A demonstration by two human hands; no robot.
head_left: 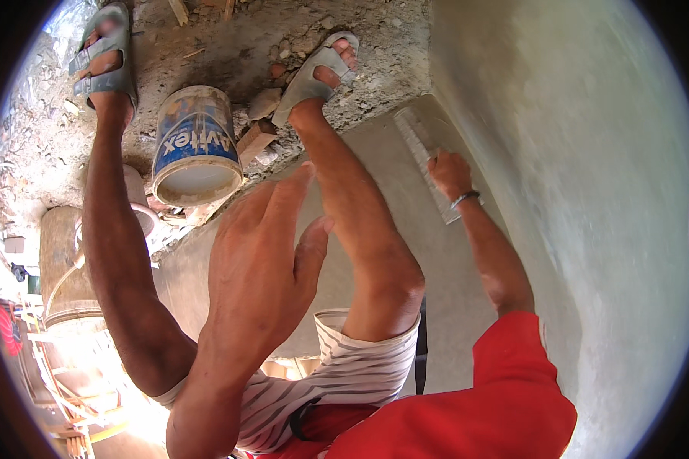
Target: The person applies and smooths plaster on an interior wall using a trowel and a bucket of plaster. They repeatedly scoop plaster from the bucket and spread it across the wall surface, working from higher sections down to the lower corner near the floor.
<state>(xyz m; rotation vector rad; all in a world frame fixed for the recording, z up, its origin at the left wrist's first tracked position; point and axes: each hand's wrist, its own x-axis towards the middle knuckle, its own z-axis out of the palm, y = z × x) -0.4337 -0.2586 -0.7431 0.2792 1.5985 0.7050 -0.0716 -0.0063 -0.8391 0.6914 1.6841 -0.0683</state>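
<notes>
**Float on fresh plaster, free hand raised**

Paint bucket (197, 145) at 11 o'clock, between sandalled feet on rubble. Left hand (262, 252), centre, open and empty, fingers spread, likely for balance. Right hand (450, 173), at 2 o'clock, closed around a long plastering float (425, 157) pressed flat against the grey wall (574, 191) to level it.

head-worn fisheye, looking steeply down, close over legs

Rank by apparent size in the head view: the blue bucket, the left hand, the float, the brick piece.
1. left hand, though it looks big from nearness to the camera
2. blue bucket
3. float, under the right hand
4. brick piece
</notes>
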